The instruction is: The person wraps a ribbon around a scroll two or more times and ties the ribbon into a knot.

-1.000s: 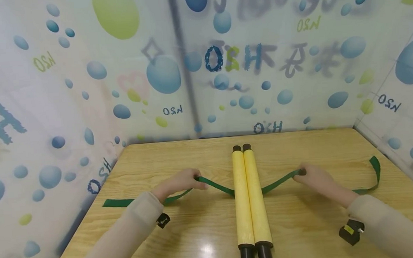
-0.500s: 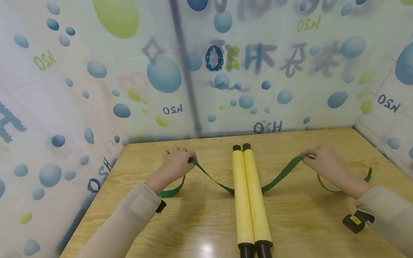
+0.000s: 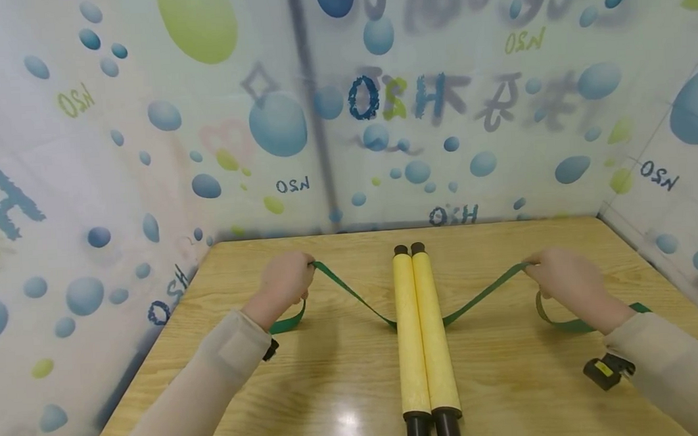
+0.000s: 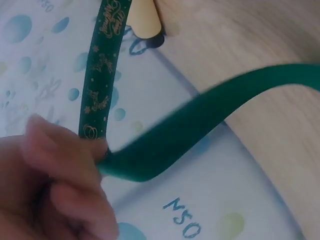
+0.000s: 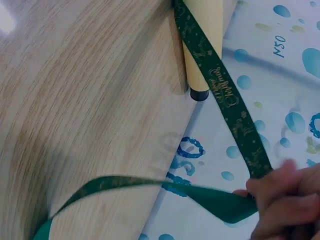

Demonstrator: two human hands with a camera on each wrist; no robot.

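Observation:
Two yellow rolls with black ends lie side by side, lengthwise, on the table. A green ribbon passes beneath them and rises on both sides. To the left of the rolls, my left hand pinches the ribbon between thumb and fingers, raised over the table. On the opposite side my right hand pinches the other stretch at about the same height. Gold lettering and deer figures decorate the ribbon in the left wrist view. In the right wrist view the ribbon's loose part droops from the fingers.
The wooden table meets a patterned fabric wall at its back edge, with more fabric at both sides. A small black wrist camera hangs below the right sleeve.
Both hands have risen and moved farther apart, lifting the ribbon off the table on each side. The loose tails have drawn inward. The two rolls have stayed in place.

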